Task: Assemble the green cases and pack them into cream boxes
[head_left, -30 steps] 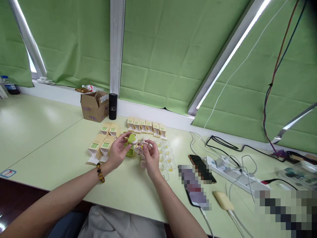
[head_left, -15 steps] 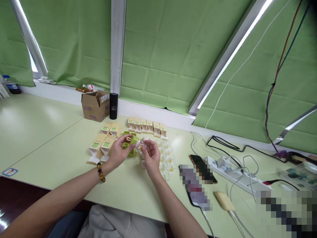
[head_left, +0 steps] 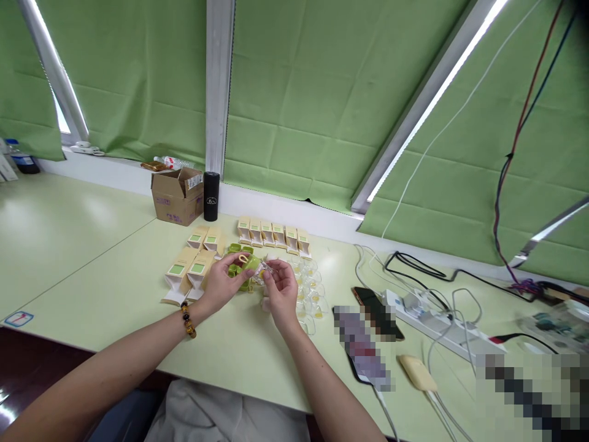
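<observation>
My left hand (head_left: 223,277) is closed on a small green case part (head_left: 251,262) with a cream loop at its end. My right hand (head_left: 281,287) pinches a clear plastic cover (head_left: 261,272) with something yellow in it. The two parts meet end to end between my fingers; whether they are fastened I cannot tell. More green parts (head_left: 234,248) lie behind and below my left fingers, partly hidden. Beside my right hand stand several clear covers (head_left: 316,296) with yellow spots, in rows.
Small cream boxes (head_left: 177,273) with green labels stand at the left, and a row of similar boxes (head_left: 267,233) lies farther back. Behind are a cardboard box (head_left: 177,205) and a black tumbler (head_left: 211,197). To the right lie phones (head_left: 377,313), a power strip (head_left: 430,322) and cables.
The green part and clear cover have come closer together, with the white piece between them now covered. The cream loop has shifted slightly right. Both hands stay nearly in place.
</observation>
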A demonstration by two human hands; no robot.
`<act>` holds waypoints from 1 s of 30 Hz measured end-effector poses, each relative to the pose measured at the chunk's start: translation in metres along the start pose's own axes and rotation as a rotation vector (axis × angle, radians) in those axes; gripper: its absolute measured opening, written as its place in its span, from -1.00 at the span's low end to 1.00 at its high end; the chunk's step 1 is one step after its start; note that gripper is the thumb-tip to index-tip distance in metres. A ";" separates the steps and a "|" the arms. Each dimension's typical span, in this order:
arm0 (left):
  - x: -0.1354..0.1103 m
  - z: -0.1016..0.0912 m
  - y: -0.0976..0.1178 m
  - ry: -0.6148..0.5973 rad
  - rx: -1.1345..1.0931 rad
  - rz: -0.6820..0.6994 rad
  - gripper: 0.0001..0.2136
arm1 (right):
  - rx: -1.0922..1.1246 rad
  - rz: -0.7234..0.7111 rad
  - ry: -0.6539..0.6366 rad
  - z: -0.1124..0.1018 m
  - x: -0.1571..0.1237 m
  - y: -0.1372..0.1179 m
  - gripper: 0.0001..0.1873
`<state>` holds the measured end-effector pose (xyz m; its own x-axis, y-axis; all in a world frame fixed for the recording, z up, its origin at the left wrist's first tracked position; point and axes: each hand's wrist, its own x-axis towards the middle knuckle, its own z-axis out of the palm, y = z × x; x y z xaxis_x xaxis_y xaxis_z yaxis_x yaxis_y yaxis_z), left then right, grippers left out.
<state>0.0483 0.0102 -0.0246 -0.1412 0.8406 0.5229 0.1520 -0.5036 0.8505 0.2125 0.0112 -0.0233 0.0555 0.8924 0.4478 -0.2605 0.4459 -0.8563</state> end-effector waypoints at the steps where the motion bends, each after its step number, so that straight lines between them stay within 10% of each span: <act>1: 0.000 0.000 -0.001 -0.003 0.009 -0.004 -0.54 | 0.001 0.002 -0.001 0.000 0.000 0.000 -0.62; 30: -0.002 0.001 0.007 -0.045 0.072 -0.034 -0.52 | 0.010 0.083 0.001 0.000 -0.002 0.002 -0.60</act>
<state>0.0507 0.0056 -0.0196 -0.1037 0.8660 0.4891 0.2181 -0.4600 0.8607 0.2115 0.0105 -0.0257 0.0346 0.9264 0.3750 -0.2740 0.3697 -0.8878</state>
